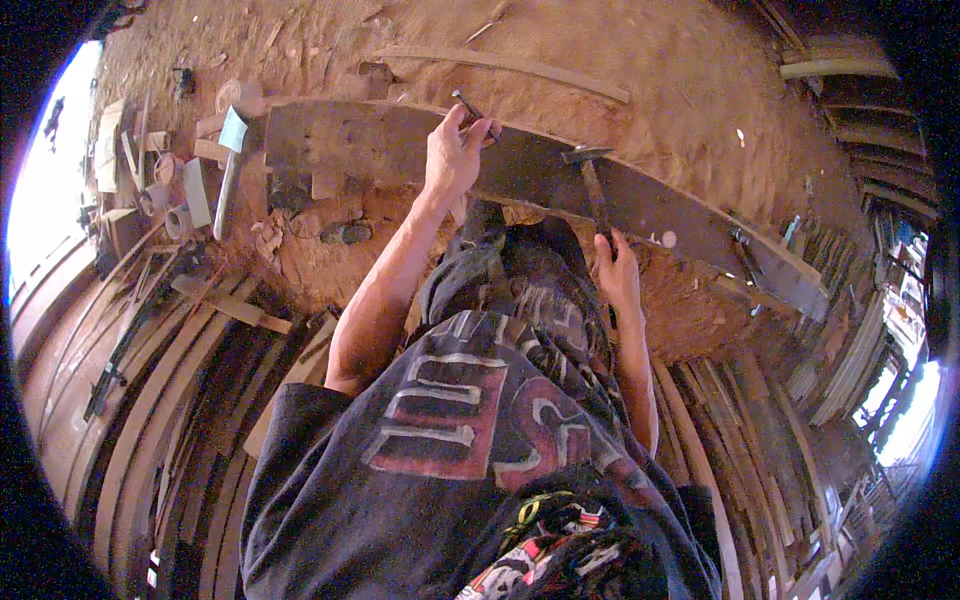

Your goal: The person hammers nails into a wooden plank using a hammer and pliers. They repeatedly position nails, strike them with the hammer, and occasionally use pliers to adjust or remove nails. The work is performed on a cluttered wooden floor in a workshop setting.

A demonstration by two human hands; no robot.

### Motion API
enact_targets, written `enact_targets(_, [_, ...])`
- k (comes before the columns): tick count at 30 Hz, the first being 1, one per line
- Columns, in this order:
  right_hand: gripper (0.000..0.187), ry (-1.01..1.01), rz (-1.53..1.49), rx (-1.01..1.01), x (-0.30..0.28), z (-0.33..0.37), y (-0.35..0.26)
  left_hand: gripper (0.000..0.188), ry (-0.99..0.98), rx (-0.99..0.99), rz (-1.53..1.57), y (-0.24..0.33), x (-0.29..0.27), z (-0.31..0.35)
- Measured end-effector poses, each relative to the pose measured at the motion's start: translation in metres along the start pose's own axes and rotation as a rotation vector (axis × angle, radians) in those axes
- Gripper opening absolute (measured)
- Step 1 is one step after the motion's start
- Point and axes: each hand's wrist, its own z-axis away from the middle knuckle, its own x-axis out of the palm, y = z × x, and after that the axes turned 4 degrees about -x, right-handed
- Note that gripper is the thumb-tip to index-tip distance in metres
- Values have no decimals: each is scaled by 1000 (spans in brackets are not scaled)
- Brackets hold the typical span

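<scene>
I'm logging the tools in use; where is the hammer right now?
In the head view, the hammer is right of centre, its handle in the right hand and its head against the dark plank.

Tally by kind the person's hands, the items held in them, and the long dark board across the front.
Hands: 2 (left hand, right hand)
Hammer: 1, in the right hand
Slim metal piece: 1, in the left hand
Long dark board: 1
Total: 5
</scene>
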Motion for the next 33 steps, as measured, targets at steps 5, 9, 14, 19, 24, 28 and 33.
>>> enact_targets(5, [70, -6, -21, 11, -1, 2, 5, 15, -1, 27, -158, 16, 1, 2])
enact_targets(9, [72, 27, 13, -19, -3, 2, -3, 15, -29, 60, -177, 3, -2, -4])
enact_targets(14, [72, 18, 8, -19, -3, 3, -10, 15, -62, 71, -135, 2, -2, -4])
enact_targets(19, [68, 61, 106, -69, 1, -1, -2, 14, -122, 189, -273, 6, -7, -12])
enact_targets(24, [43, -41, -273, -45, -16, 9, -37, 14, -163, 275, -335, 6, -11, -16])
enact_targets(28, [44, 77, -239, -164, -18, 13, -48, 17, -194, 357, -408, 13, -12, -18])
enact_targets(33, [48, 134, -269, -216, -21, 13, -65, 16, -294, 295, -439, 22, -17, -19])
